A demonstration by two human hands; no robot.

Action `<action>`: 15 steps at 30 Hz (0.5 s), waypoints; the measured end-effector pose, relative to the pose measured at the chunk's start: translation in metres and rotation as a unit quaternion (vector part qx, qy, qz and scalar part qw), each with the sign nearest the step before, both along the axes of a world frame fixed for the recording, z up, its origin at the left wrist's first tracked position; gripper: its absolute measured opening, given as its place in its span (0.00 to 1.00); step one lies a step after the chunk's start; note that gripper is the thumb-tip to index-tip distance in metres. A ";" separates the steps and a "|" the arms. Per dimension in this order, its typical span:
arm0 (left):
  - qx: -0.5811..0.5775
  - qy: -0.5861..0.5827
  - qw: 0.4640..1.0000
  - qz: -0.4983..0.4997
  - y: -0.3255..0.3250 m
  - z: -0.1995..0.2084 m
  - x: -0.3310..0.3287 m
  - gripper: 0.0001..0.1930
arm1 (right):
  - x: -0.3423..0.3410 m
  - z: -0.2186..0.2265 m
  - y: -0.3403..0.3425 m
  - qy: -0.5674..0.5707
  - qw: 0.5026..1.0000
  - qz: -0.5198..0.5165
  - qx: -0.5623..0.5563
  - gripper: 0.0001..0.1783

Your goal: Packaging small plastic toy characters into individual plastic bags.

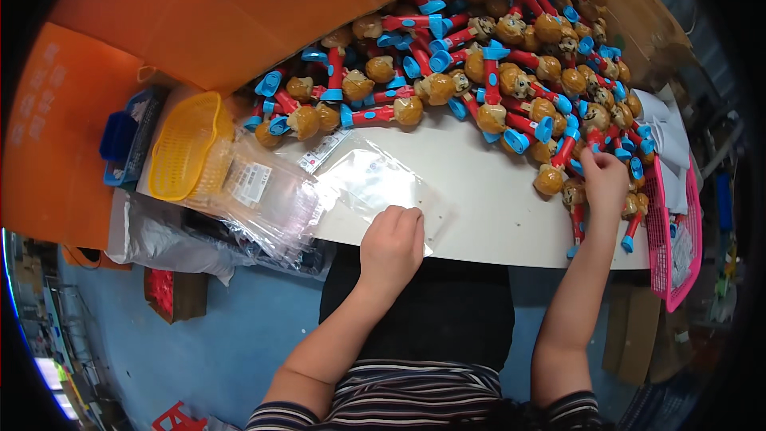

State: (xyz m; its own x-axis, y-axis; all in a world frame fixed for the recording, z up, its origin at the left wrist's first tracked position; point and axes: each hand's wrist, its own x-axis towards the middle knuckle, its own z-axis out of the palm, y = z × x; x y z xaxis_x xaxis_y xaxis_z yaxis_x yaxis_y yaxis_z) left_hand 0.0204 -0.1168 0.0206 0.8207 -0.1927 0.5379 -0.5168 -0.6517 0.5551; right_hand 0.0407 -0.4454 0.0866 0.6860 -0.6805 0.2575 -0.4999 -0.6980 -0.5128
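My left hand (pixel 392 243) is at the table's front edge, its fingers curled together on the near end of a clear plastic bag (pixel 381 179). The bag lies flat on the white table and has a printed label at its far end. At the right side of the heap, my right hand (pixel 604 179) has its fingers closed round the red handle of a toy (pixel 595 118) with a brown character head. Many similar toys (pixel 492 88), with brown heads, red handles and blue ends, are piled across the back and right.
A stack of clear bags (pixel 275 191) hangs over the table edge at left, beside a yellow basket (pixel 169 156) and a blue bin (pixel 120 137). A pink basket (pixel 659 251) stands at the right edge. Orange cardboard (pixel 199 8) rises behind. Below sits a box of red items (pixel 177 294).
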 end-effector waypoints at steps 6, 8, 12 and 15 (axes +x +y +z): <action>-0.003 0.009 1.000 -0.013 0.006 0.001 0.001 0.06 | -0.066 0.013 0.080 -0.157 0.940 0.288 0.091 0.12; -0.002 0.029 0.999 -0.012 0.010 0.003 0.002 0.06 | -0.071 0.010 0.124 -0.074 0.892 0.430 0.121 0.15; -0.059 0.112 0.992 -0.022 0.012 0.007 0.004 0.05 | -0.076 -0.009 0.140 -0.078 0.892 0.427 0.124 0.15; -0.113 0.142 0.983 -0.016 0.013 0.013 0.005 0.04 | -0.082 -0.015 0.136 -0.087 0.900 0.422 0.073 0.15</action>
State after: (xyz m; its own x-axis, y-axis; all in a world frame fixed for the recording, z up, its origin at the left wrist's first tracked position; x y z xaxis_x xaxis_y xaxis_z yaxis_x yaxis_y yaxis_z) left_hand 0.0258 -0.1042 0.0334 0.9393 -0.1225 0.3206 -0.3388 -0.4802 0.8091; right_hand -0.0409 -0.3091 0.0715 0.9318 0.0278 0.3618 0.2731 -0.7101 -0.6489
